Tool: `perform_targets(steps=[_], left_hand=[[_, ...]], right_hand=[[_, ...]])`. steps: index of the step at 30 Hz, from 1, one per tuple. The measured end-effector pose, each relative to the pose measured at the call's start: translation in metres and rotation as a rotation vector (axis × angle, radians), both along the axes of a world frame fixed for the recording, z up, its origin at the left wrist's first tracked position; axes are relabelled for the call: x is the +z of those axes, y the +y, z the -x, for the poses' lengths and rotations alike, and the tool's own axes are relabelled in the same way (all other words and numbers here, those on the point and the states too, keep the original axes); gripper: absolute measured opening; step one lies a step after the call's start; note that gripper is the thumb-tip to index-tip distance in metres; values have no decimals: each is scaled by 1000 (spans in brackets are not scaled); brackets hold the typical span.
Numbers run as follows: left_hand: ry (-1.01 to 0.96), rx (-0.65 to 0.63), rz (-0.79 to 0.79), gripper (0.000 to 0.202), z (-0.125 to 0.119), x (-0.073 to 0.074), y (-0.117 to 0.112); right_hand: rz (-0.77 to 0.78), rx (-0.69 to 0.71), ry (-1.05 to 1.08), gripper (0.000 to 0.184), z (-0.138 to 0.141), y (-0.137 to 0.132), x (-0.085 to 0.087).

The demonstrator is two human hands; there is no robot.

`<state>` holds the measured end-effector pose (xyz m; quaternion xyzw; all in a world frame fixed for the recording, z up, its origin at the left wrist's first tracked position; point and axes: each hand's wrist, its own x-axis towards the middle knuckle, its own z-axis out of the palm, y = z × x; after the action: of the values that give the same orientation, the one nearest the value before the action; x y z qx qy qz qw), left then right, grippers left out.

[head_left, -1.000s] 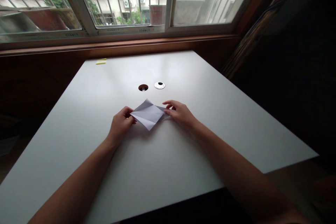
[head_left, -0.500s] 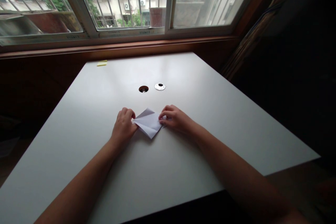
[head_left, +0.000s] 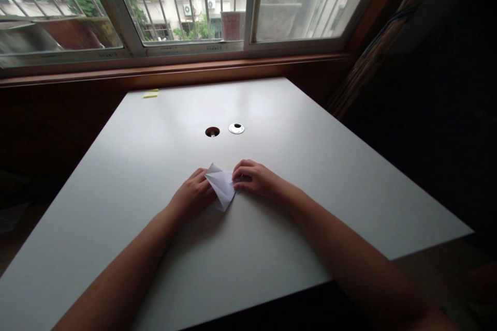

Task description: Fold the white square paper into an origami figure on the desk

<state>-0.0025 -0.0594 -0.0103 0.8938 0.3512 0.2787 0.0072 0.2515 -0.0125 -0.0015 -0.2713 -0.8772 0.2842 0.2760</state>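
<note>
A small piece of folded white paper (head_left: 222, 186) is between my two hands, over the near middle of the white table (head_left: 264, 248). Creases and a raised flap show on its left half. My left hand (head_left: 193, 191) holds it from the left, fingertips hidden behind the raised flap. At the right corner, my right hand (head_left: 256, 178) pinches the paper between thumb and curled fingers.
Beyond the paper is a round cable hole (head_left: 212, 132) in the tabletop, with a silver ring-shaped cover (head_left: 236, 128) beside it. A yellow-edged strip (head_left: 151, 93) lies at the far left edge. A barred window (head_left: 178, 5) rises behind the table.
My left hand has moved right and let its pinch on the left corner go, its fingers now behind the paper. The paper's left side has lifted and folded inward. My right hand has barely shifted.
</note>
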Motion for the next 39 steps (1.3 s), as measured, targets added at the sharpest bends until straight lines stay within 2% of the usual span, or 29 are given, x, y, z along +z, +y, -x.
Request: perform_targets(steps=[3, 8, 18, 21, 25, 29, 33, 36, 39], left_hand=[[1, -33, 39, 17, 0, -5, 0], [-9, -53, 68, 29, 0, -6, 0], [54, -92, 278, 25, 3, 0, -4], [50, -82, 238, 25, 3, -3, -3], [-12, -45, 182, 41, 3, -8, -5], [-136, 3, 232, 51, 1, -8, -9], [-194, -10, 271, 58, 1, -6, -9], [-107, -22, 250, 44, 1, -5, -6], [27, -108, 284, 26, 1, -1, -4]], right_hand=[[-25, 25, 3, 9, 0, 0, 0], [-46, 41, 15, 12, 0, 1, -2], [-27, 62, 44, 8, -2, 2, 0], [-57, 47, 25, 7, -4, 3, 0], [-98, 32, 10, 8, -4, 4, -2], [-107, 13, -5, 8, -4, 5, -3], [-120, -5, -27, 9, -7, 6, -4], [-111, -5, -50, 8, -10, 8, -4], [-76, -20, -57, 10, -12, 9, -4]])
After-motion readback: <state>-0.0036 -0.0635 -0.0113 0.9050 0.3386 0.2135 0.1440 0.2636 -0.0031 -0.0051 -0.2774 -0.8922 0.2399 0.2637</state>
